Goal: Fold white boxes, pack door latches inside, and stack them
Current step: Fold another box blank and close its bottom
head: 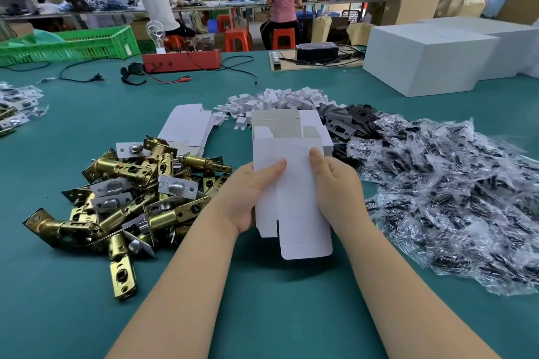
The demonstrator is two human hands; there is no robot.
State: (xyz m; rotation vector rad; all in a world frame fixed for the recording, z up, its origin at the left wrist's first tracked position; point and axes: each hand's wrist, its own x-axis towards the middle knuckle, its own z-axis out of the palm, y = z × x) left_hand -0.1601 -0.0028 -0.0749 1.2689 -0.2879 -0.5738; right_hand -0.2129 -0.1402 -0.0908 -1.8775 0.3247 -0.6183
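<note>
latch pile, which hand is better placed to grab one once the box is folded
Left. The brass latch pile lies right beside the left hand; the right hand, also gripping the white box, sits by the bagged parts.

Both hands (291, 183) around an unfolded white box (291, 172), brass door latches (128, 189) just left.

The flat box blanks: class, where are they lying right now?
In the head view, the blanks lie left of centre on the table, behind the latches, left of the held box.

Matt white cardboard box (291, 183); left of it, glossy brass-finish metal latches (131, 192); right, crinkled clear plastic bags (452, 192).
</note>
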